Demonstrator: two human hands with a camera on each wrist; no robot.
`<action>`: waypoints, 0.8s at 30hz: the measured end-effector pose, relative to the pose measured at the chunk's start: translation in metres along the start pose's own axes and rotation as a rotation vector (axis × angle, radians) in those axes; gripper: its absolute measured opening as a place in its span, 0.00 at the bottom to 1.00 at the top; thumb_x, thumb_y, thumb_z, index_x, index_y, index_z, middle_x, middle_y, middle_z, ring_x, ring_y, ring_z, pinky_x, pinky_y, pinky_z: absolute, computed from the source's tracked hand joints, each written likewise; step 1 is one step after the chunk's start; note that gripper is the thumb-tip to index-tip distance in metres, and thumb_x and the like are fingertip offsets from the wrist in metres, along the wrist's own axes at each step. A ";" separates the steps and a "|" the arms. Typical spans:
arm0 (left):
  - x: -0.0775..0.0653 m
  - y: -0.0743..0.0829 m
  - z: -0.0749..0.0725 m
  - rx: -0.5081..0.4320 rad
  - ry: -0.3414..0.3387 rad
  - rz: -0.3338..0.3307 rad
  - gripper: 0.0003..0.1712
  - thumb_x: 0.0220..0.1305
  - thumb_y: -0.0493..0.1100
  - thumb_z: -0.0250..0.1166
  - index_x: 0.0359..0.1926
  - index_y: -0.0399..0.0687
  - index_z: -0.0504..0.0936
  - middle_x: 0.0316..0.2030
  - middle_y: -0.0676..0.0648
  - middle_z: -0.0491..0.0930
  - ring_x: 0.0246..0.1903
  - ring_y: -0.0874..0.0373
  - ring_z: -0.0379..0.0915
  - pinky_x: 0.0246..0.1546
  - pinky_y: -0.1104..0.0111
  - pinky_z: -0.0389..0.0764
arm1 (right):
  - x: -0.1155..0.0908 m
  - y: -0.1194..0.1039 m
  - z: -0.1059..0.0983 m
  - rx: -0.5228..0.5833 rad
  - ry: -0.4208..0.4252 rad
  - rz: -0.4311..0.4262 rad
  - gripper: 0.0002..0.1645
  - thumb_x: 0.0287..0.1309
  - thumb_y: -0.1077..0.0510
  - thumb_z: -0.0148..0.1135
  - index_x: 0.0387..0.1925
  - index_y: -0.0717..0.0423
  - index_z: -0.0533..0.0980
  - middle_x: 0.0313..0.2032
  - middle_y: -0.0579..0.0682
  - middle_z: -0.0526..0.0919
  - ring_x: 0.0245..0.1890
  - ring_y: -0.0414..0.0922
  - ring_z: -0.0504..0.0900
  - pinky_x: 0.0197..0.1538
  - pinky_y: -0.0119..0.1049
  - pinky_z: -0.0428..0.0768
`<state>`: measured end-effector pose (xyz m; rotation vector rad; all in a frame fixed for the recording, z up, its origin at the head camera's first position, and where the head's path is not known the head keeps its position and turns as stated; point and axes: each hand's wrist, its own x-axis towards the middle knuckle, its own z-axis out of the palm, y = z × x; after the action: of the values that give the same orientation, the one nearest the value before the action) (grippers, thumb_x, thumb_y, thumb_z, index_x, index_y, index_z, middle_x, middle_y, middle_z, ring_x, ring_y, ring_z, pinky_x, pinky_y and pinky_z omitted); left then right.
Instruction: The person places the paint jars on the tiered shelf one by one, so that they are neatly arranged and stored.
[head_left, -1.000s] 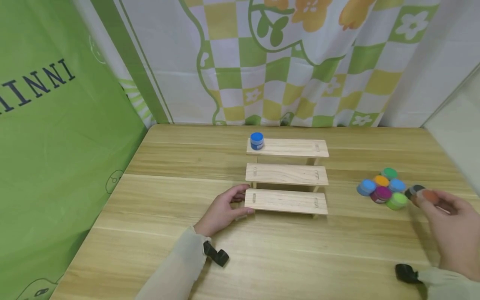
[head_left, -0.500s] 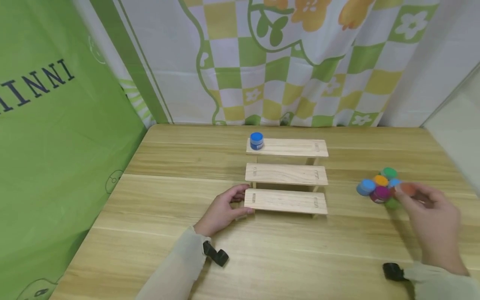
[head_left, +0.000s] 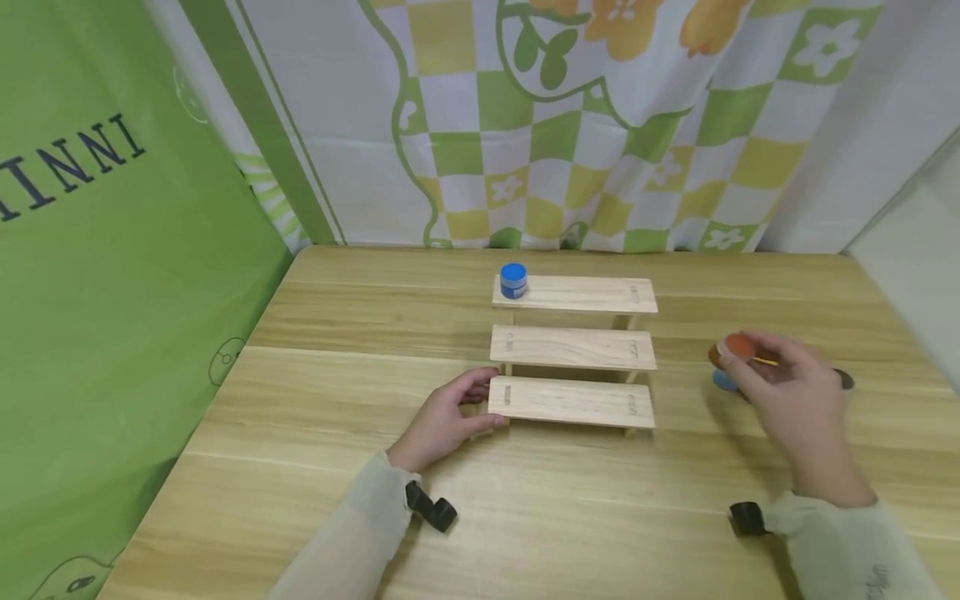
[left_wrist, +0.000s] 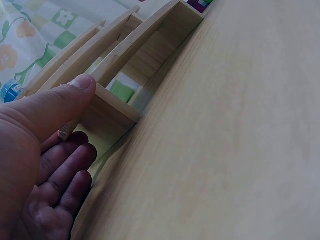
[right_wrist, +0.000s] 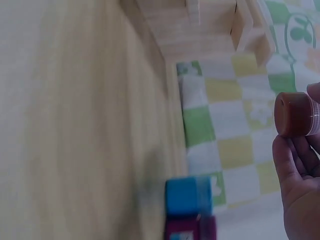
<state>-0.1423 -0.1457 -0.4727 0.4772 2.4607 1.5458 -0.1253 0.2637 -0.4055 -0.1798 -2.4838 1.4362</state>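
A small paint pot with a reddish-brown lid is pinched between the thumb and fingers of my right hand, raised above the table. In the right wrist view the brown paint pot lies on its side in the grip. My left hand holds the left end of a three-step wooden stand. The left wrist view shows the thumb on the front board and the fingers curled beneath its end. One blue paint pot stands at the left of the top step.
Right of the stand, other paint pots are mostly hidden behind my right hand. A light blue pot and a dark one peek out; the right wrist view shows a purple pot. A patterned curtain hangs behind the table.
My right hand has carried the brown paint pot leftward from the right side, across the group of pots towards the stand. The left hand and the stand have stayed put.
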 end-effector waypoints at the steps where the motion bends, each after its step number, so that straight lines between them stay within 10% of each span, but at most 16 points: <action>1: 0.000 0.001 0.000 -0.001 0.001 -0.002 0.40 0.58 0.51 0.76 0.69 0.51 0.71 0.54 0.48 0.80 0.55 0.51 0.76 0.59 0.55 0.76 | 0.001 -0.004 0.003 -0.020 0.001 -0.017 0.31 0.63 0.53 0.69 0.62 0.66 0.74 0.45 0.29 0.75 0.38 0.21 0.79 0.36 0.17 0.79; 24: 0.000 0.003 0.000 -0.004 0.002 -0.001 0.41 0.57 0.49 0.76 0.70 0.49 0.71 0.54 0.47 0.81 0.55 0.51 0.76 0.59 0.55 0.76 | 0.031 -0.055 0.038 -0.060 -0.071 -0.285 0.24 0.59 0.58 0.72 0.54 0.66 0.79 0.48 0.53 0.80 0.39 0.23 0.77 0.40 0.15 0.77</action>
<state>-0.1418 -0.1445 -0.4702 0.4735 2.4586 1.5505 -0.1644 0.2117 -0.3711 0.2095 -2.4863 1.2710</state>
